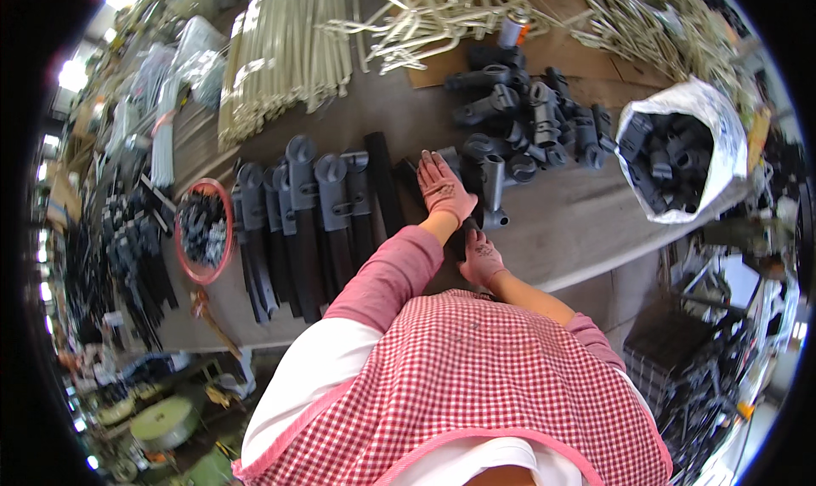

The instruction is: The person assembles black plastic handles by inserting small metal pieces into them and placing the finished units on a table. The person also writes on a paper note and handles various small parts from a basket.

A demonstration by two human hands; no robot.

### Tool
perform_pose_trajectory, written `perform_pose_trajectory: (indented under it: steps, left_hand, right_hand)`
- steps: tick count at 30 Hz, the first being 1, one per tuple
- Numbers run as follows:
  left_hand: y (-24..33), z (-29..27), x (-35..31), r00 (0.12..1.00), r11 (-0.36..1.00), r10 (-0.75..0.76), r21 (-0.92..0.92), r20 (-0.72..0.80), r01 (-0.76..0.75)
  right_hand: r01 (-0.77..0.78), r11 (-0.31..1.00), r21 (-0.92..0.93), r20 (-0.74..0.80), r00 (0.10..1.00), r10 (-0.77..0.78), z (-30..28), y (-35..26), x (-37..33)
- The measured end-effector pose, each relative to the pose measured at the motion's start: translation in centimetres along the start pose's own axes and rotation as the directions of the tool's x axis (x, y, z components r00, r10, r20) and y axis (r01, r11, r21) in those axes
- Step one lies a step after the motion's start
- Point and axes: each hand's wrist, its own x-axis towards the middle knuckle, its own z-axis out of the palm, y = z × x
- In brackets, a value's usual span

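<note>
Black and elongated, a slim piece (411,184) lies on the grey desk (578,222), left of the white, open-mouthed sack (729,142) of dark-grey fittings (667,159), partly beneath the pink-gloved left hand (445,188), flat with fingers straight. Nearer the sack, the pink-gloved right hand (483,262) is bent; whether it grips, I cannot tell.
</note>
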Motion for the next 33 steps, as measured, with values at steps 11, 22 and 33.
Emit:
perform_pose_trajectory:
  steps: [11,22,33]
  left_hand:
    - [-2.7,0.3,-3.4,0.997,0.987,0.082,0.138,-0.007,-0.081]
    - [-2.7,-5.0,-2.1,0.931,0.893,-0.287,0.416,0.225,0.174]
    - [-2.6,-2.4,-3.8,0.89,0.863,-0.437,0.341,0.133,0.373]
  right_hand:
    - [0.16,0.986,0.037,0.104,0.981,-0.163,0.5,-1.3,-1.3]
    - [0.225,0.972,-0.069,0.011,0.974,-0.225,-2.1,-3.1,-6.1]
    - [0.187,0.953,-0.238,0.183,0.972,-0.145,-0.9,-1.9,-7.0]
